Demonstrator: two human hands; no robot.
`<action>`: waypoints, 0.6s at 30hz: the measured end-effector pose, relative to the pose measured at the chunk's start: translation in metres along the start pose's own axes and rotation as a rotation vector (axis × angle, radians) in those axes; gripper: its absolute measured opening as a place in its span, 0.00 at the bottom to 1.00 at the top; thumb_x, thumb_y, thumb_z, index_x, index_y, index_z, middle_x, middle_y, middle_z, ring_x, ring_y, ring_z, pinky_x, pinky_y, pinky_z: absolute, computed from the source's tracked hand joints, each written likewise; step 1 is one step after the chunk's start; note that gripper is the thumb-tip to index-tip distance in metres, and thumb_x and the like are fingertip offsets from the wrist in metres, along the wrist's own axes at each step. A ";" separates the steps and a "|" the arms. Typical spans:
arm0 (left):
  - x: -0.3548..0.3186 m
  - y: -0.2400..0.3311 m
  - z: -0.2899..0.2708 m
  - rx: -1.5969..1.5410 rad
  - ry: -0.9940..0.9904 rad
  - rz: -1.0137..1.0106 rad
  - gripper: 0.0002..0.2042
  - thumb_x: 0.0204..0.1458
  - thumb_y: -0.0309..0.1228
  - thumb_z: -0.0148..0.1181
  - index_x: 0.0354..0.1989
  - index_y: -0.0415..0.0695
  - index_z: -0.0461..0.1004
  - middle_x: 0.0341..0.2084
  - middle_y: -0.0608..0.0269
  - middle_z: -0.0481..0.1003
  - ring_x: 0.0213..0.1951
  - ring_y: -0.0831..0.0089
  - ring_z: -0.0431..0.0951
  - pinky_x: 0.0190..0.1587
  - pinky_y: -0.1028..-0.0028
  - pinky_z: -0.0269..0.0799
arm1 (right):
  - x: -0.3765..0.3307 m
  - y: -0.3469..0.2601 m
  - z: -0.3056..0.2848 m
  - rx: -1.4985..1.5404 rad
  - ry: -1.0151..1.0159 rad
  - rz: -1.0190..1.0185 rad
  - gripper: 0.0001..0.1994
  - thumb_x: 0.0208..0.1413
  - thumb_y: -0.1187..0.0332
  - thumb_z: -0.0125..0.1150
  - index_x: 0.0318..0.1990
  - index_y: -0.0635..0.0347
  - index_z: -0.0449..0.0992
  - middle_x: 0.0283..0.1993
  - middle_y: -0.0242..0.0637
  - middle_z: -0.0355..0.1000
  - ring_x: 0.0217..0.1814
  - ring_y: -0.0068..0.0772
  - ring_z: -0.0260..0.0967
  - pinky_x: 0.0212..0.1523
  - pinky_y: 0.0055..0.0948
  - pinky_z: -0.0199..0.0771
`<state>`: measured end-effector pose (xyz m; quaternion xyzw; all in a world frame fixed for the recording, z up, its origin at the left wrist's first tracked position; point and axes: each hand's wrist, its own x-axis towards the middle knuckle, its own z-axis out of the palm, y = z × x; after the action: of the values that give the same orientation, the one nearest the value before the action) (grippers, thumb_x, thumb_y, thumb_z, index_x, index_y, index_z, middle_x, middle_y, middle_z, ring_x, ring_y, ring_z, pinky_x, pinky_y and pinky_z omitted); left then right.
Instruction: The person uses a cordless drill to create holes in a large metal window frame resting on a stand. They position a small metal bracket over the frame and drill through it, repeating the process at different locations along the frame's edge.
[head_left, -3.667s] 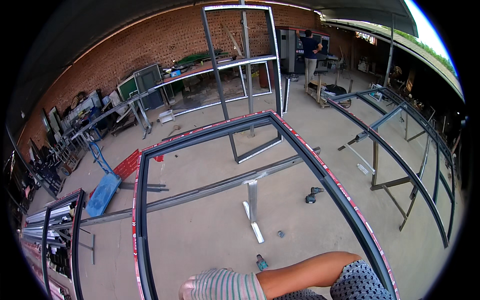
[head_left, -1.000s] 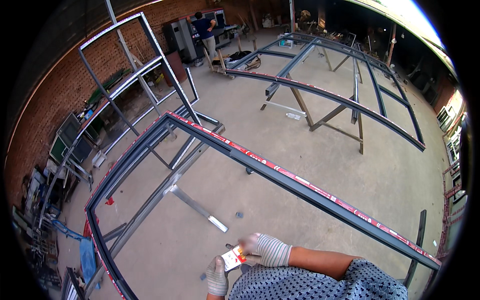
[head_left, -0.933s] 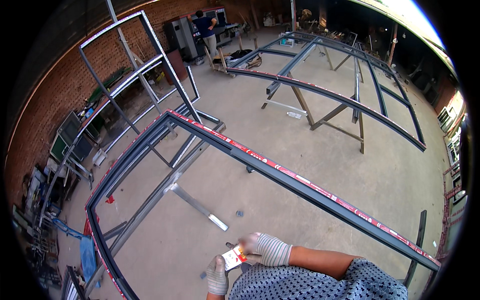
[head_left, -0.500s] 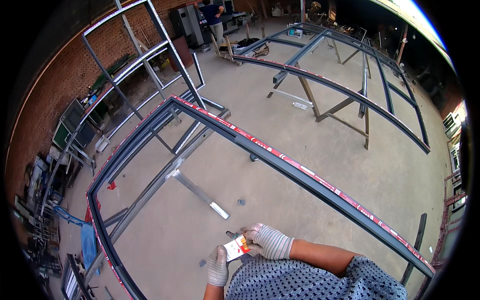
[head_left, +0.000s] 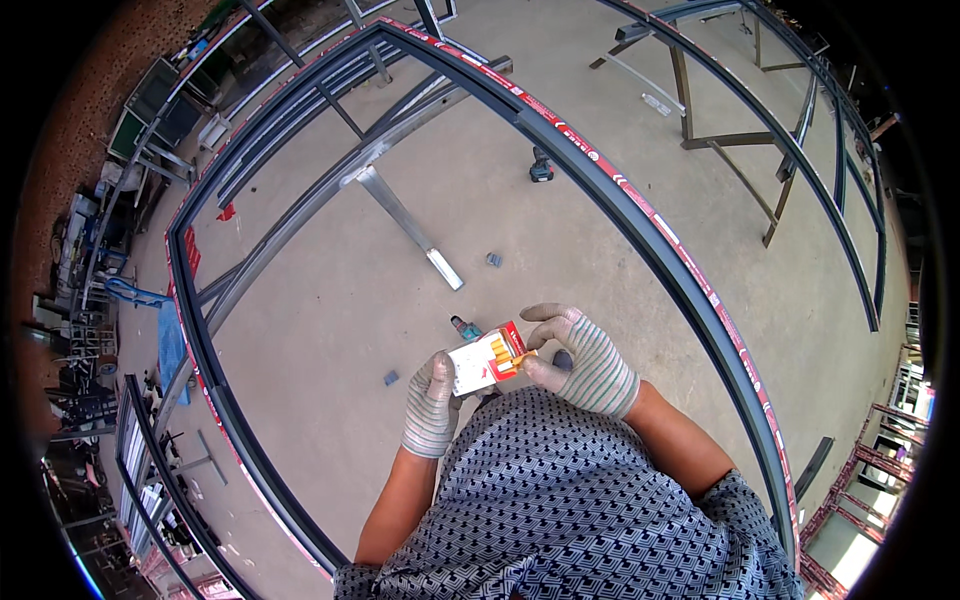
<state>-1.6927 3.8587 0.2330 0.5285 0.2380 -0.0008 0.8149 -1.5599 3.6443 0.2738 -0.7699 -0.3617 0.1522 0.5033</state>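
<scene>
My left hand [head_left: 432, 405], in a striped knit glove, grips a white and red cigarette pack [head_left: 474, 368] in front of my body. Its lid is flipped up, and a row of orange filter ends shows in the opening. At the open end, my right hand [head_left: 588, 365], gloved the same way, pinches the orange end of one cigarette [head_left: 525, 359] between thumb and finger. That cigarette sits apart from the row, and most of its length is hidden. Below the pack lies my patterned shirt front.
A large dark metal frame with red tape [head_left: 655, 215] surrounds me at about waist height. On the floor lie a cordless drill [head_left: 541, 166], a teal power tool [head_left: 463, 328] and small grey blocks [head_left: 494, 259]. More frames on trestles [head_left: 735, 140] stand far right.
My view has tilted down, so the hands appear higher. The right hand has shifted right at the pack's opening, and one cigarette now stands off from the others.
</scene>
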 end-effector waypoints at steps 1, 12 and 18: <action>-0.001 0.000 0.001 -0.004 0.005 0.000 0.36 0.64 0.63 0.52 0.55 0.33 0.73 0.48 0.49 0.80 0.47 0.61 0.83 0.47 0.61 0.83 | -0.001 0.001 0.002 0.004 -0.007 0.004 0.09 0.60 0.67 0.66 0.44 0.58 0.76 0.63 0.49 0.71 0.66 0.47 0.69 0.65 0.42 0.70; -0.002 0.000 -0.006 -0.149 0.038 -0.006 0.33 0.63 0.59 0.57 0.54 0.35 0.73 0.46 0.50 0.81 0.44 0.60 0.83 0.45 0.58 0.83 | 0.004 -0.011 -0.009 0.529 0.251 0.149 0.09 0.65 0.72 0.60 0.50 0.61 0.70 0.58 0.51 0.75 0.61 0.39 0.74 0.65 0.41 0.72; 0.000 0.002 -0.006 -0.152 0.017 -0.018 0.33 0.62 0.60 0.57 0.55 0.35 0.74 0.46 0.50 0.80 0.46 0.60 0.83 0.48 0.58 0.83 | 0.012 -0.048 -0.032 0.571 0.224 -0.064 0.13 0.65 0.64 0.65 0.47 0.56 0.67 0.43 0.52 0.80 0.49 0.41 0.80 0.55 0.47 0.79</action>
<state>-1.6944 3.8649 0.2323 0.4628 0.2490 0.0142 0.8507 -1.5520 3.6424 0.3325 -0.5976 -0.2709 0.1461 0.7404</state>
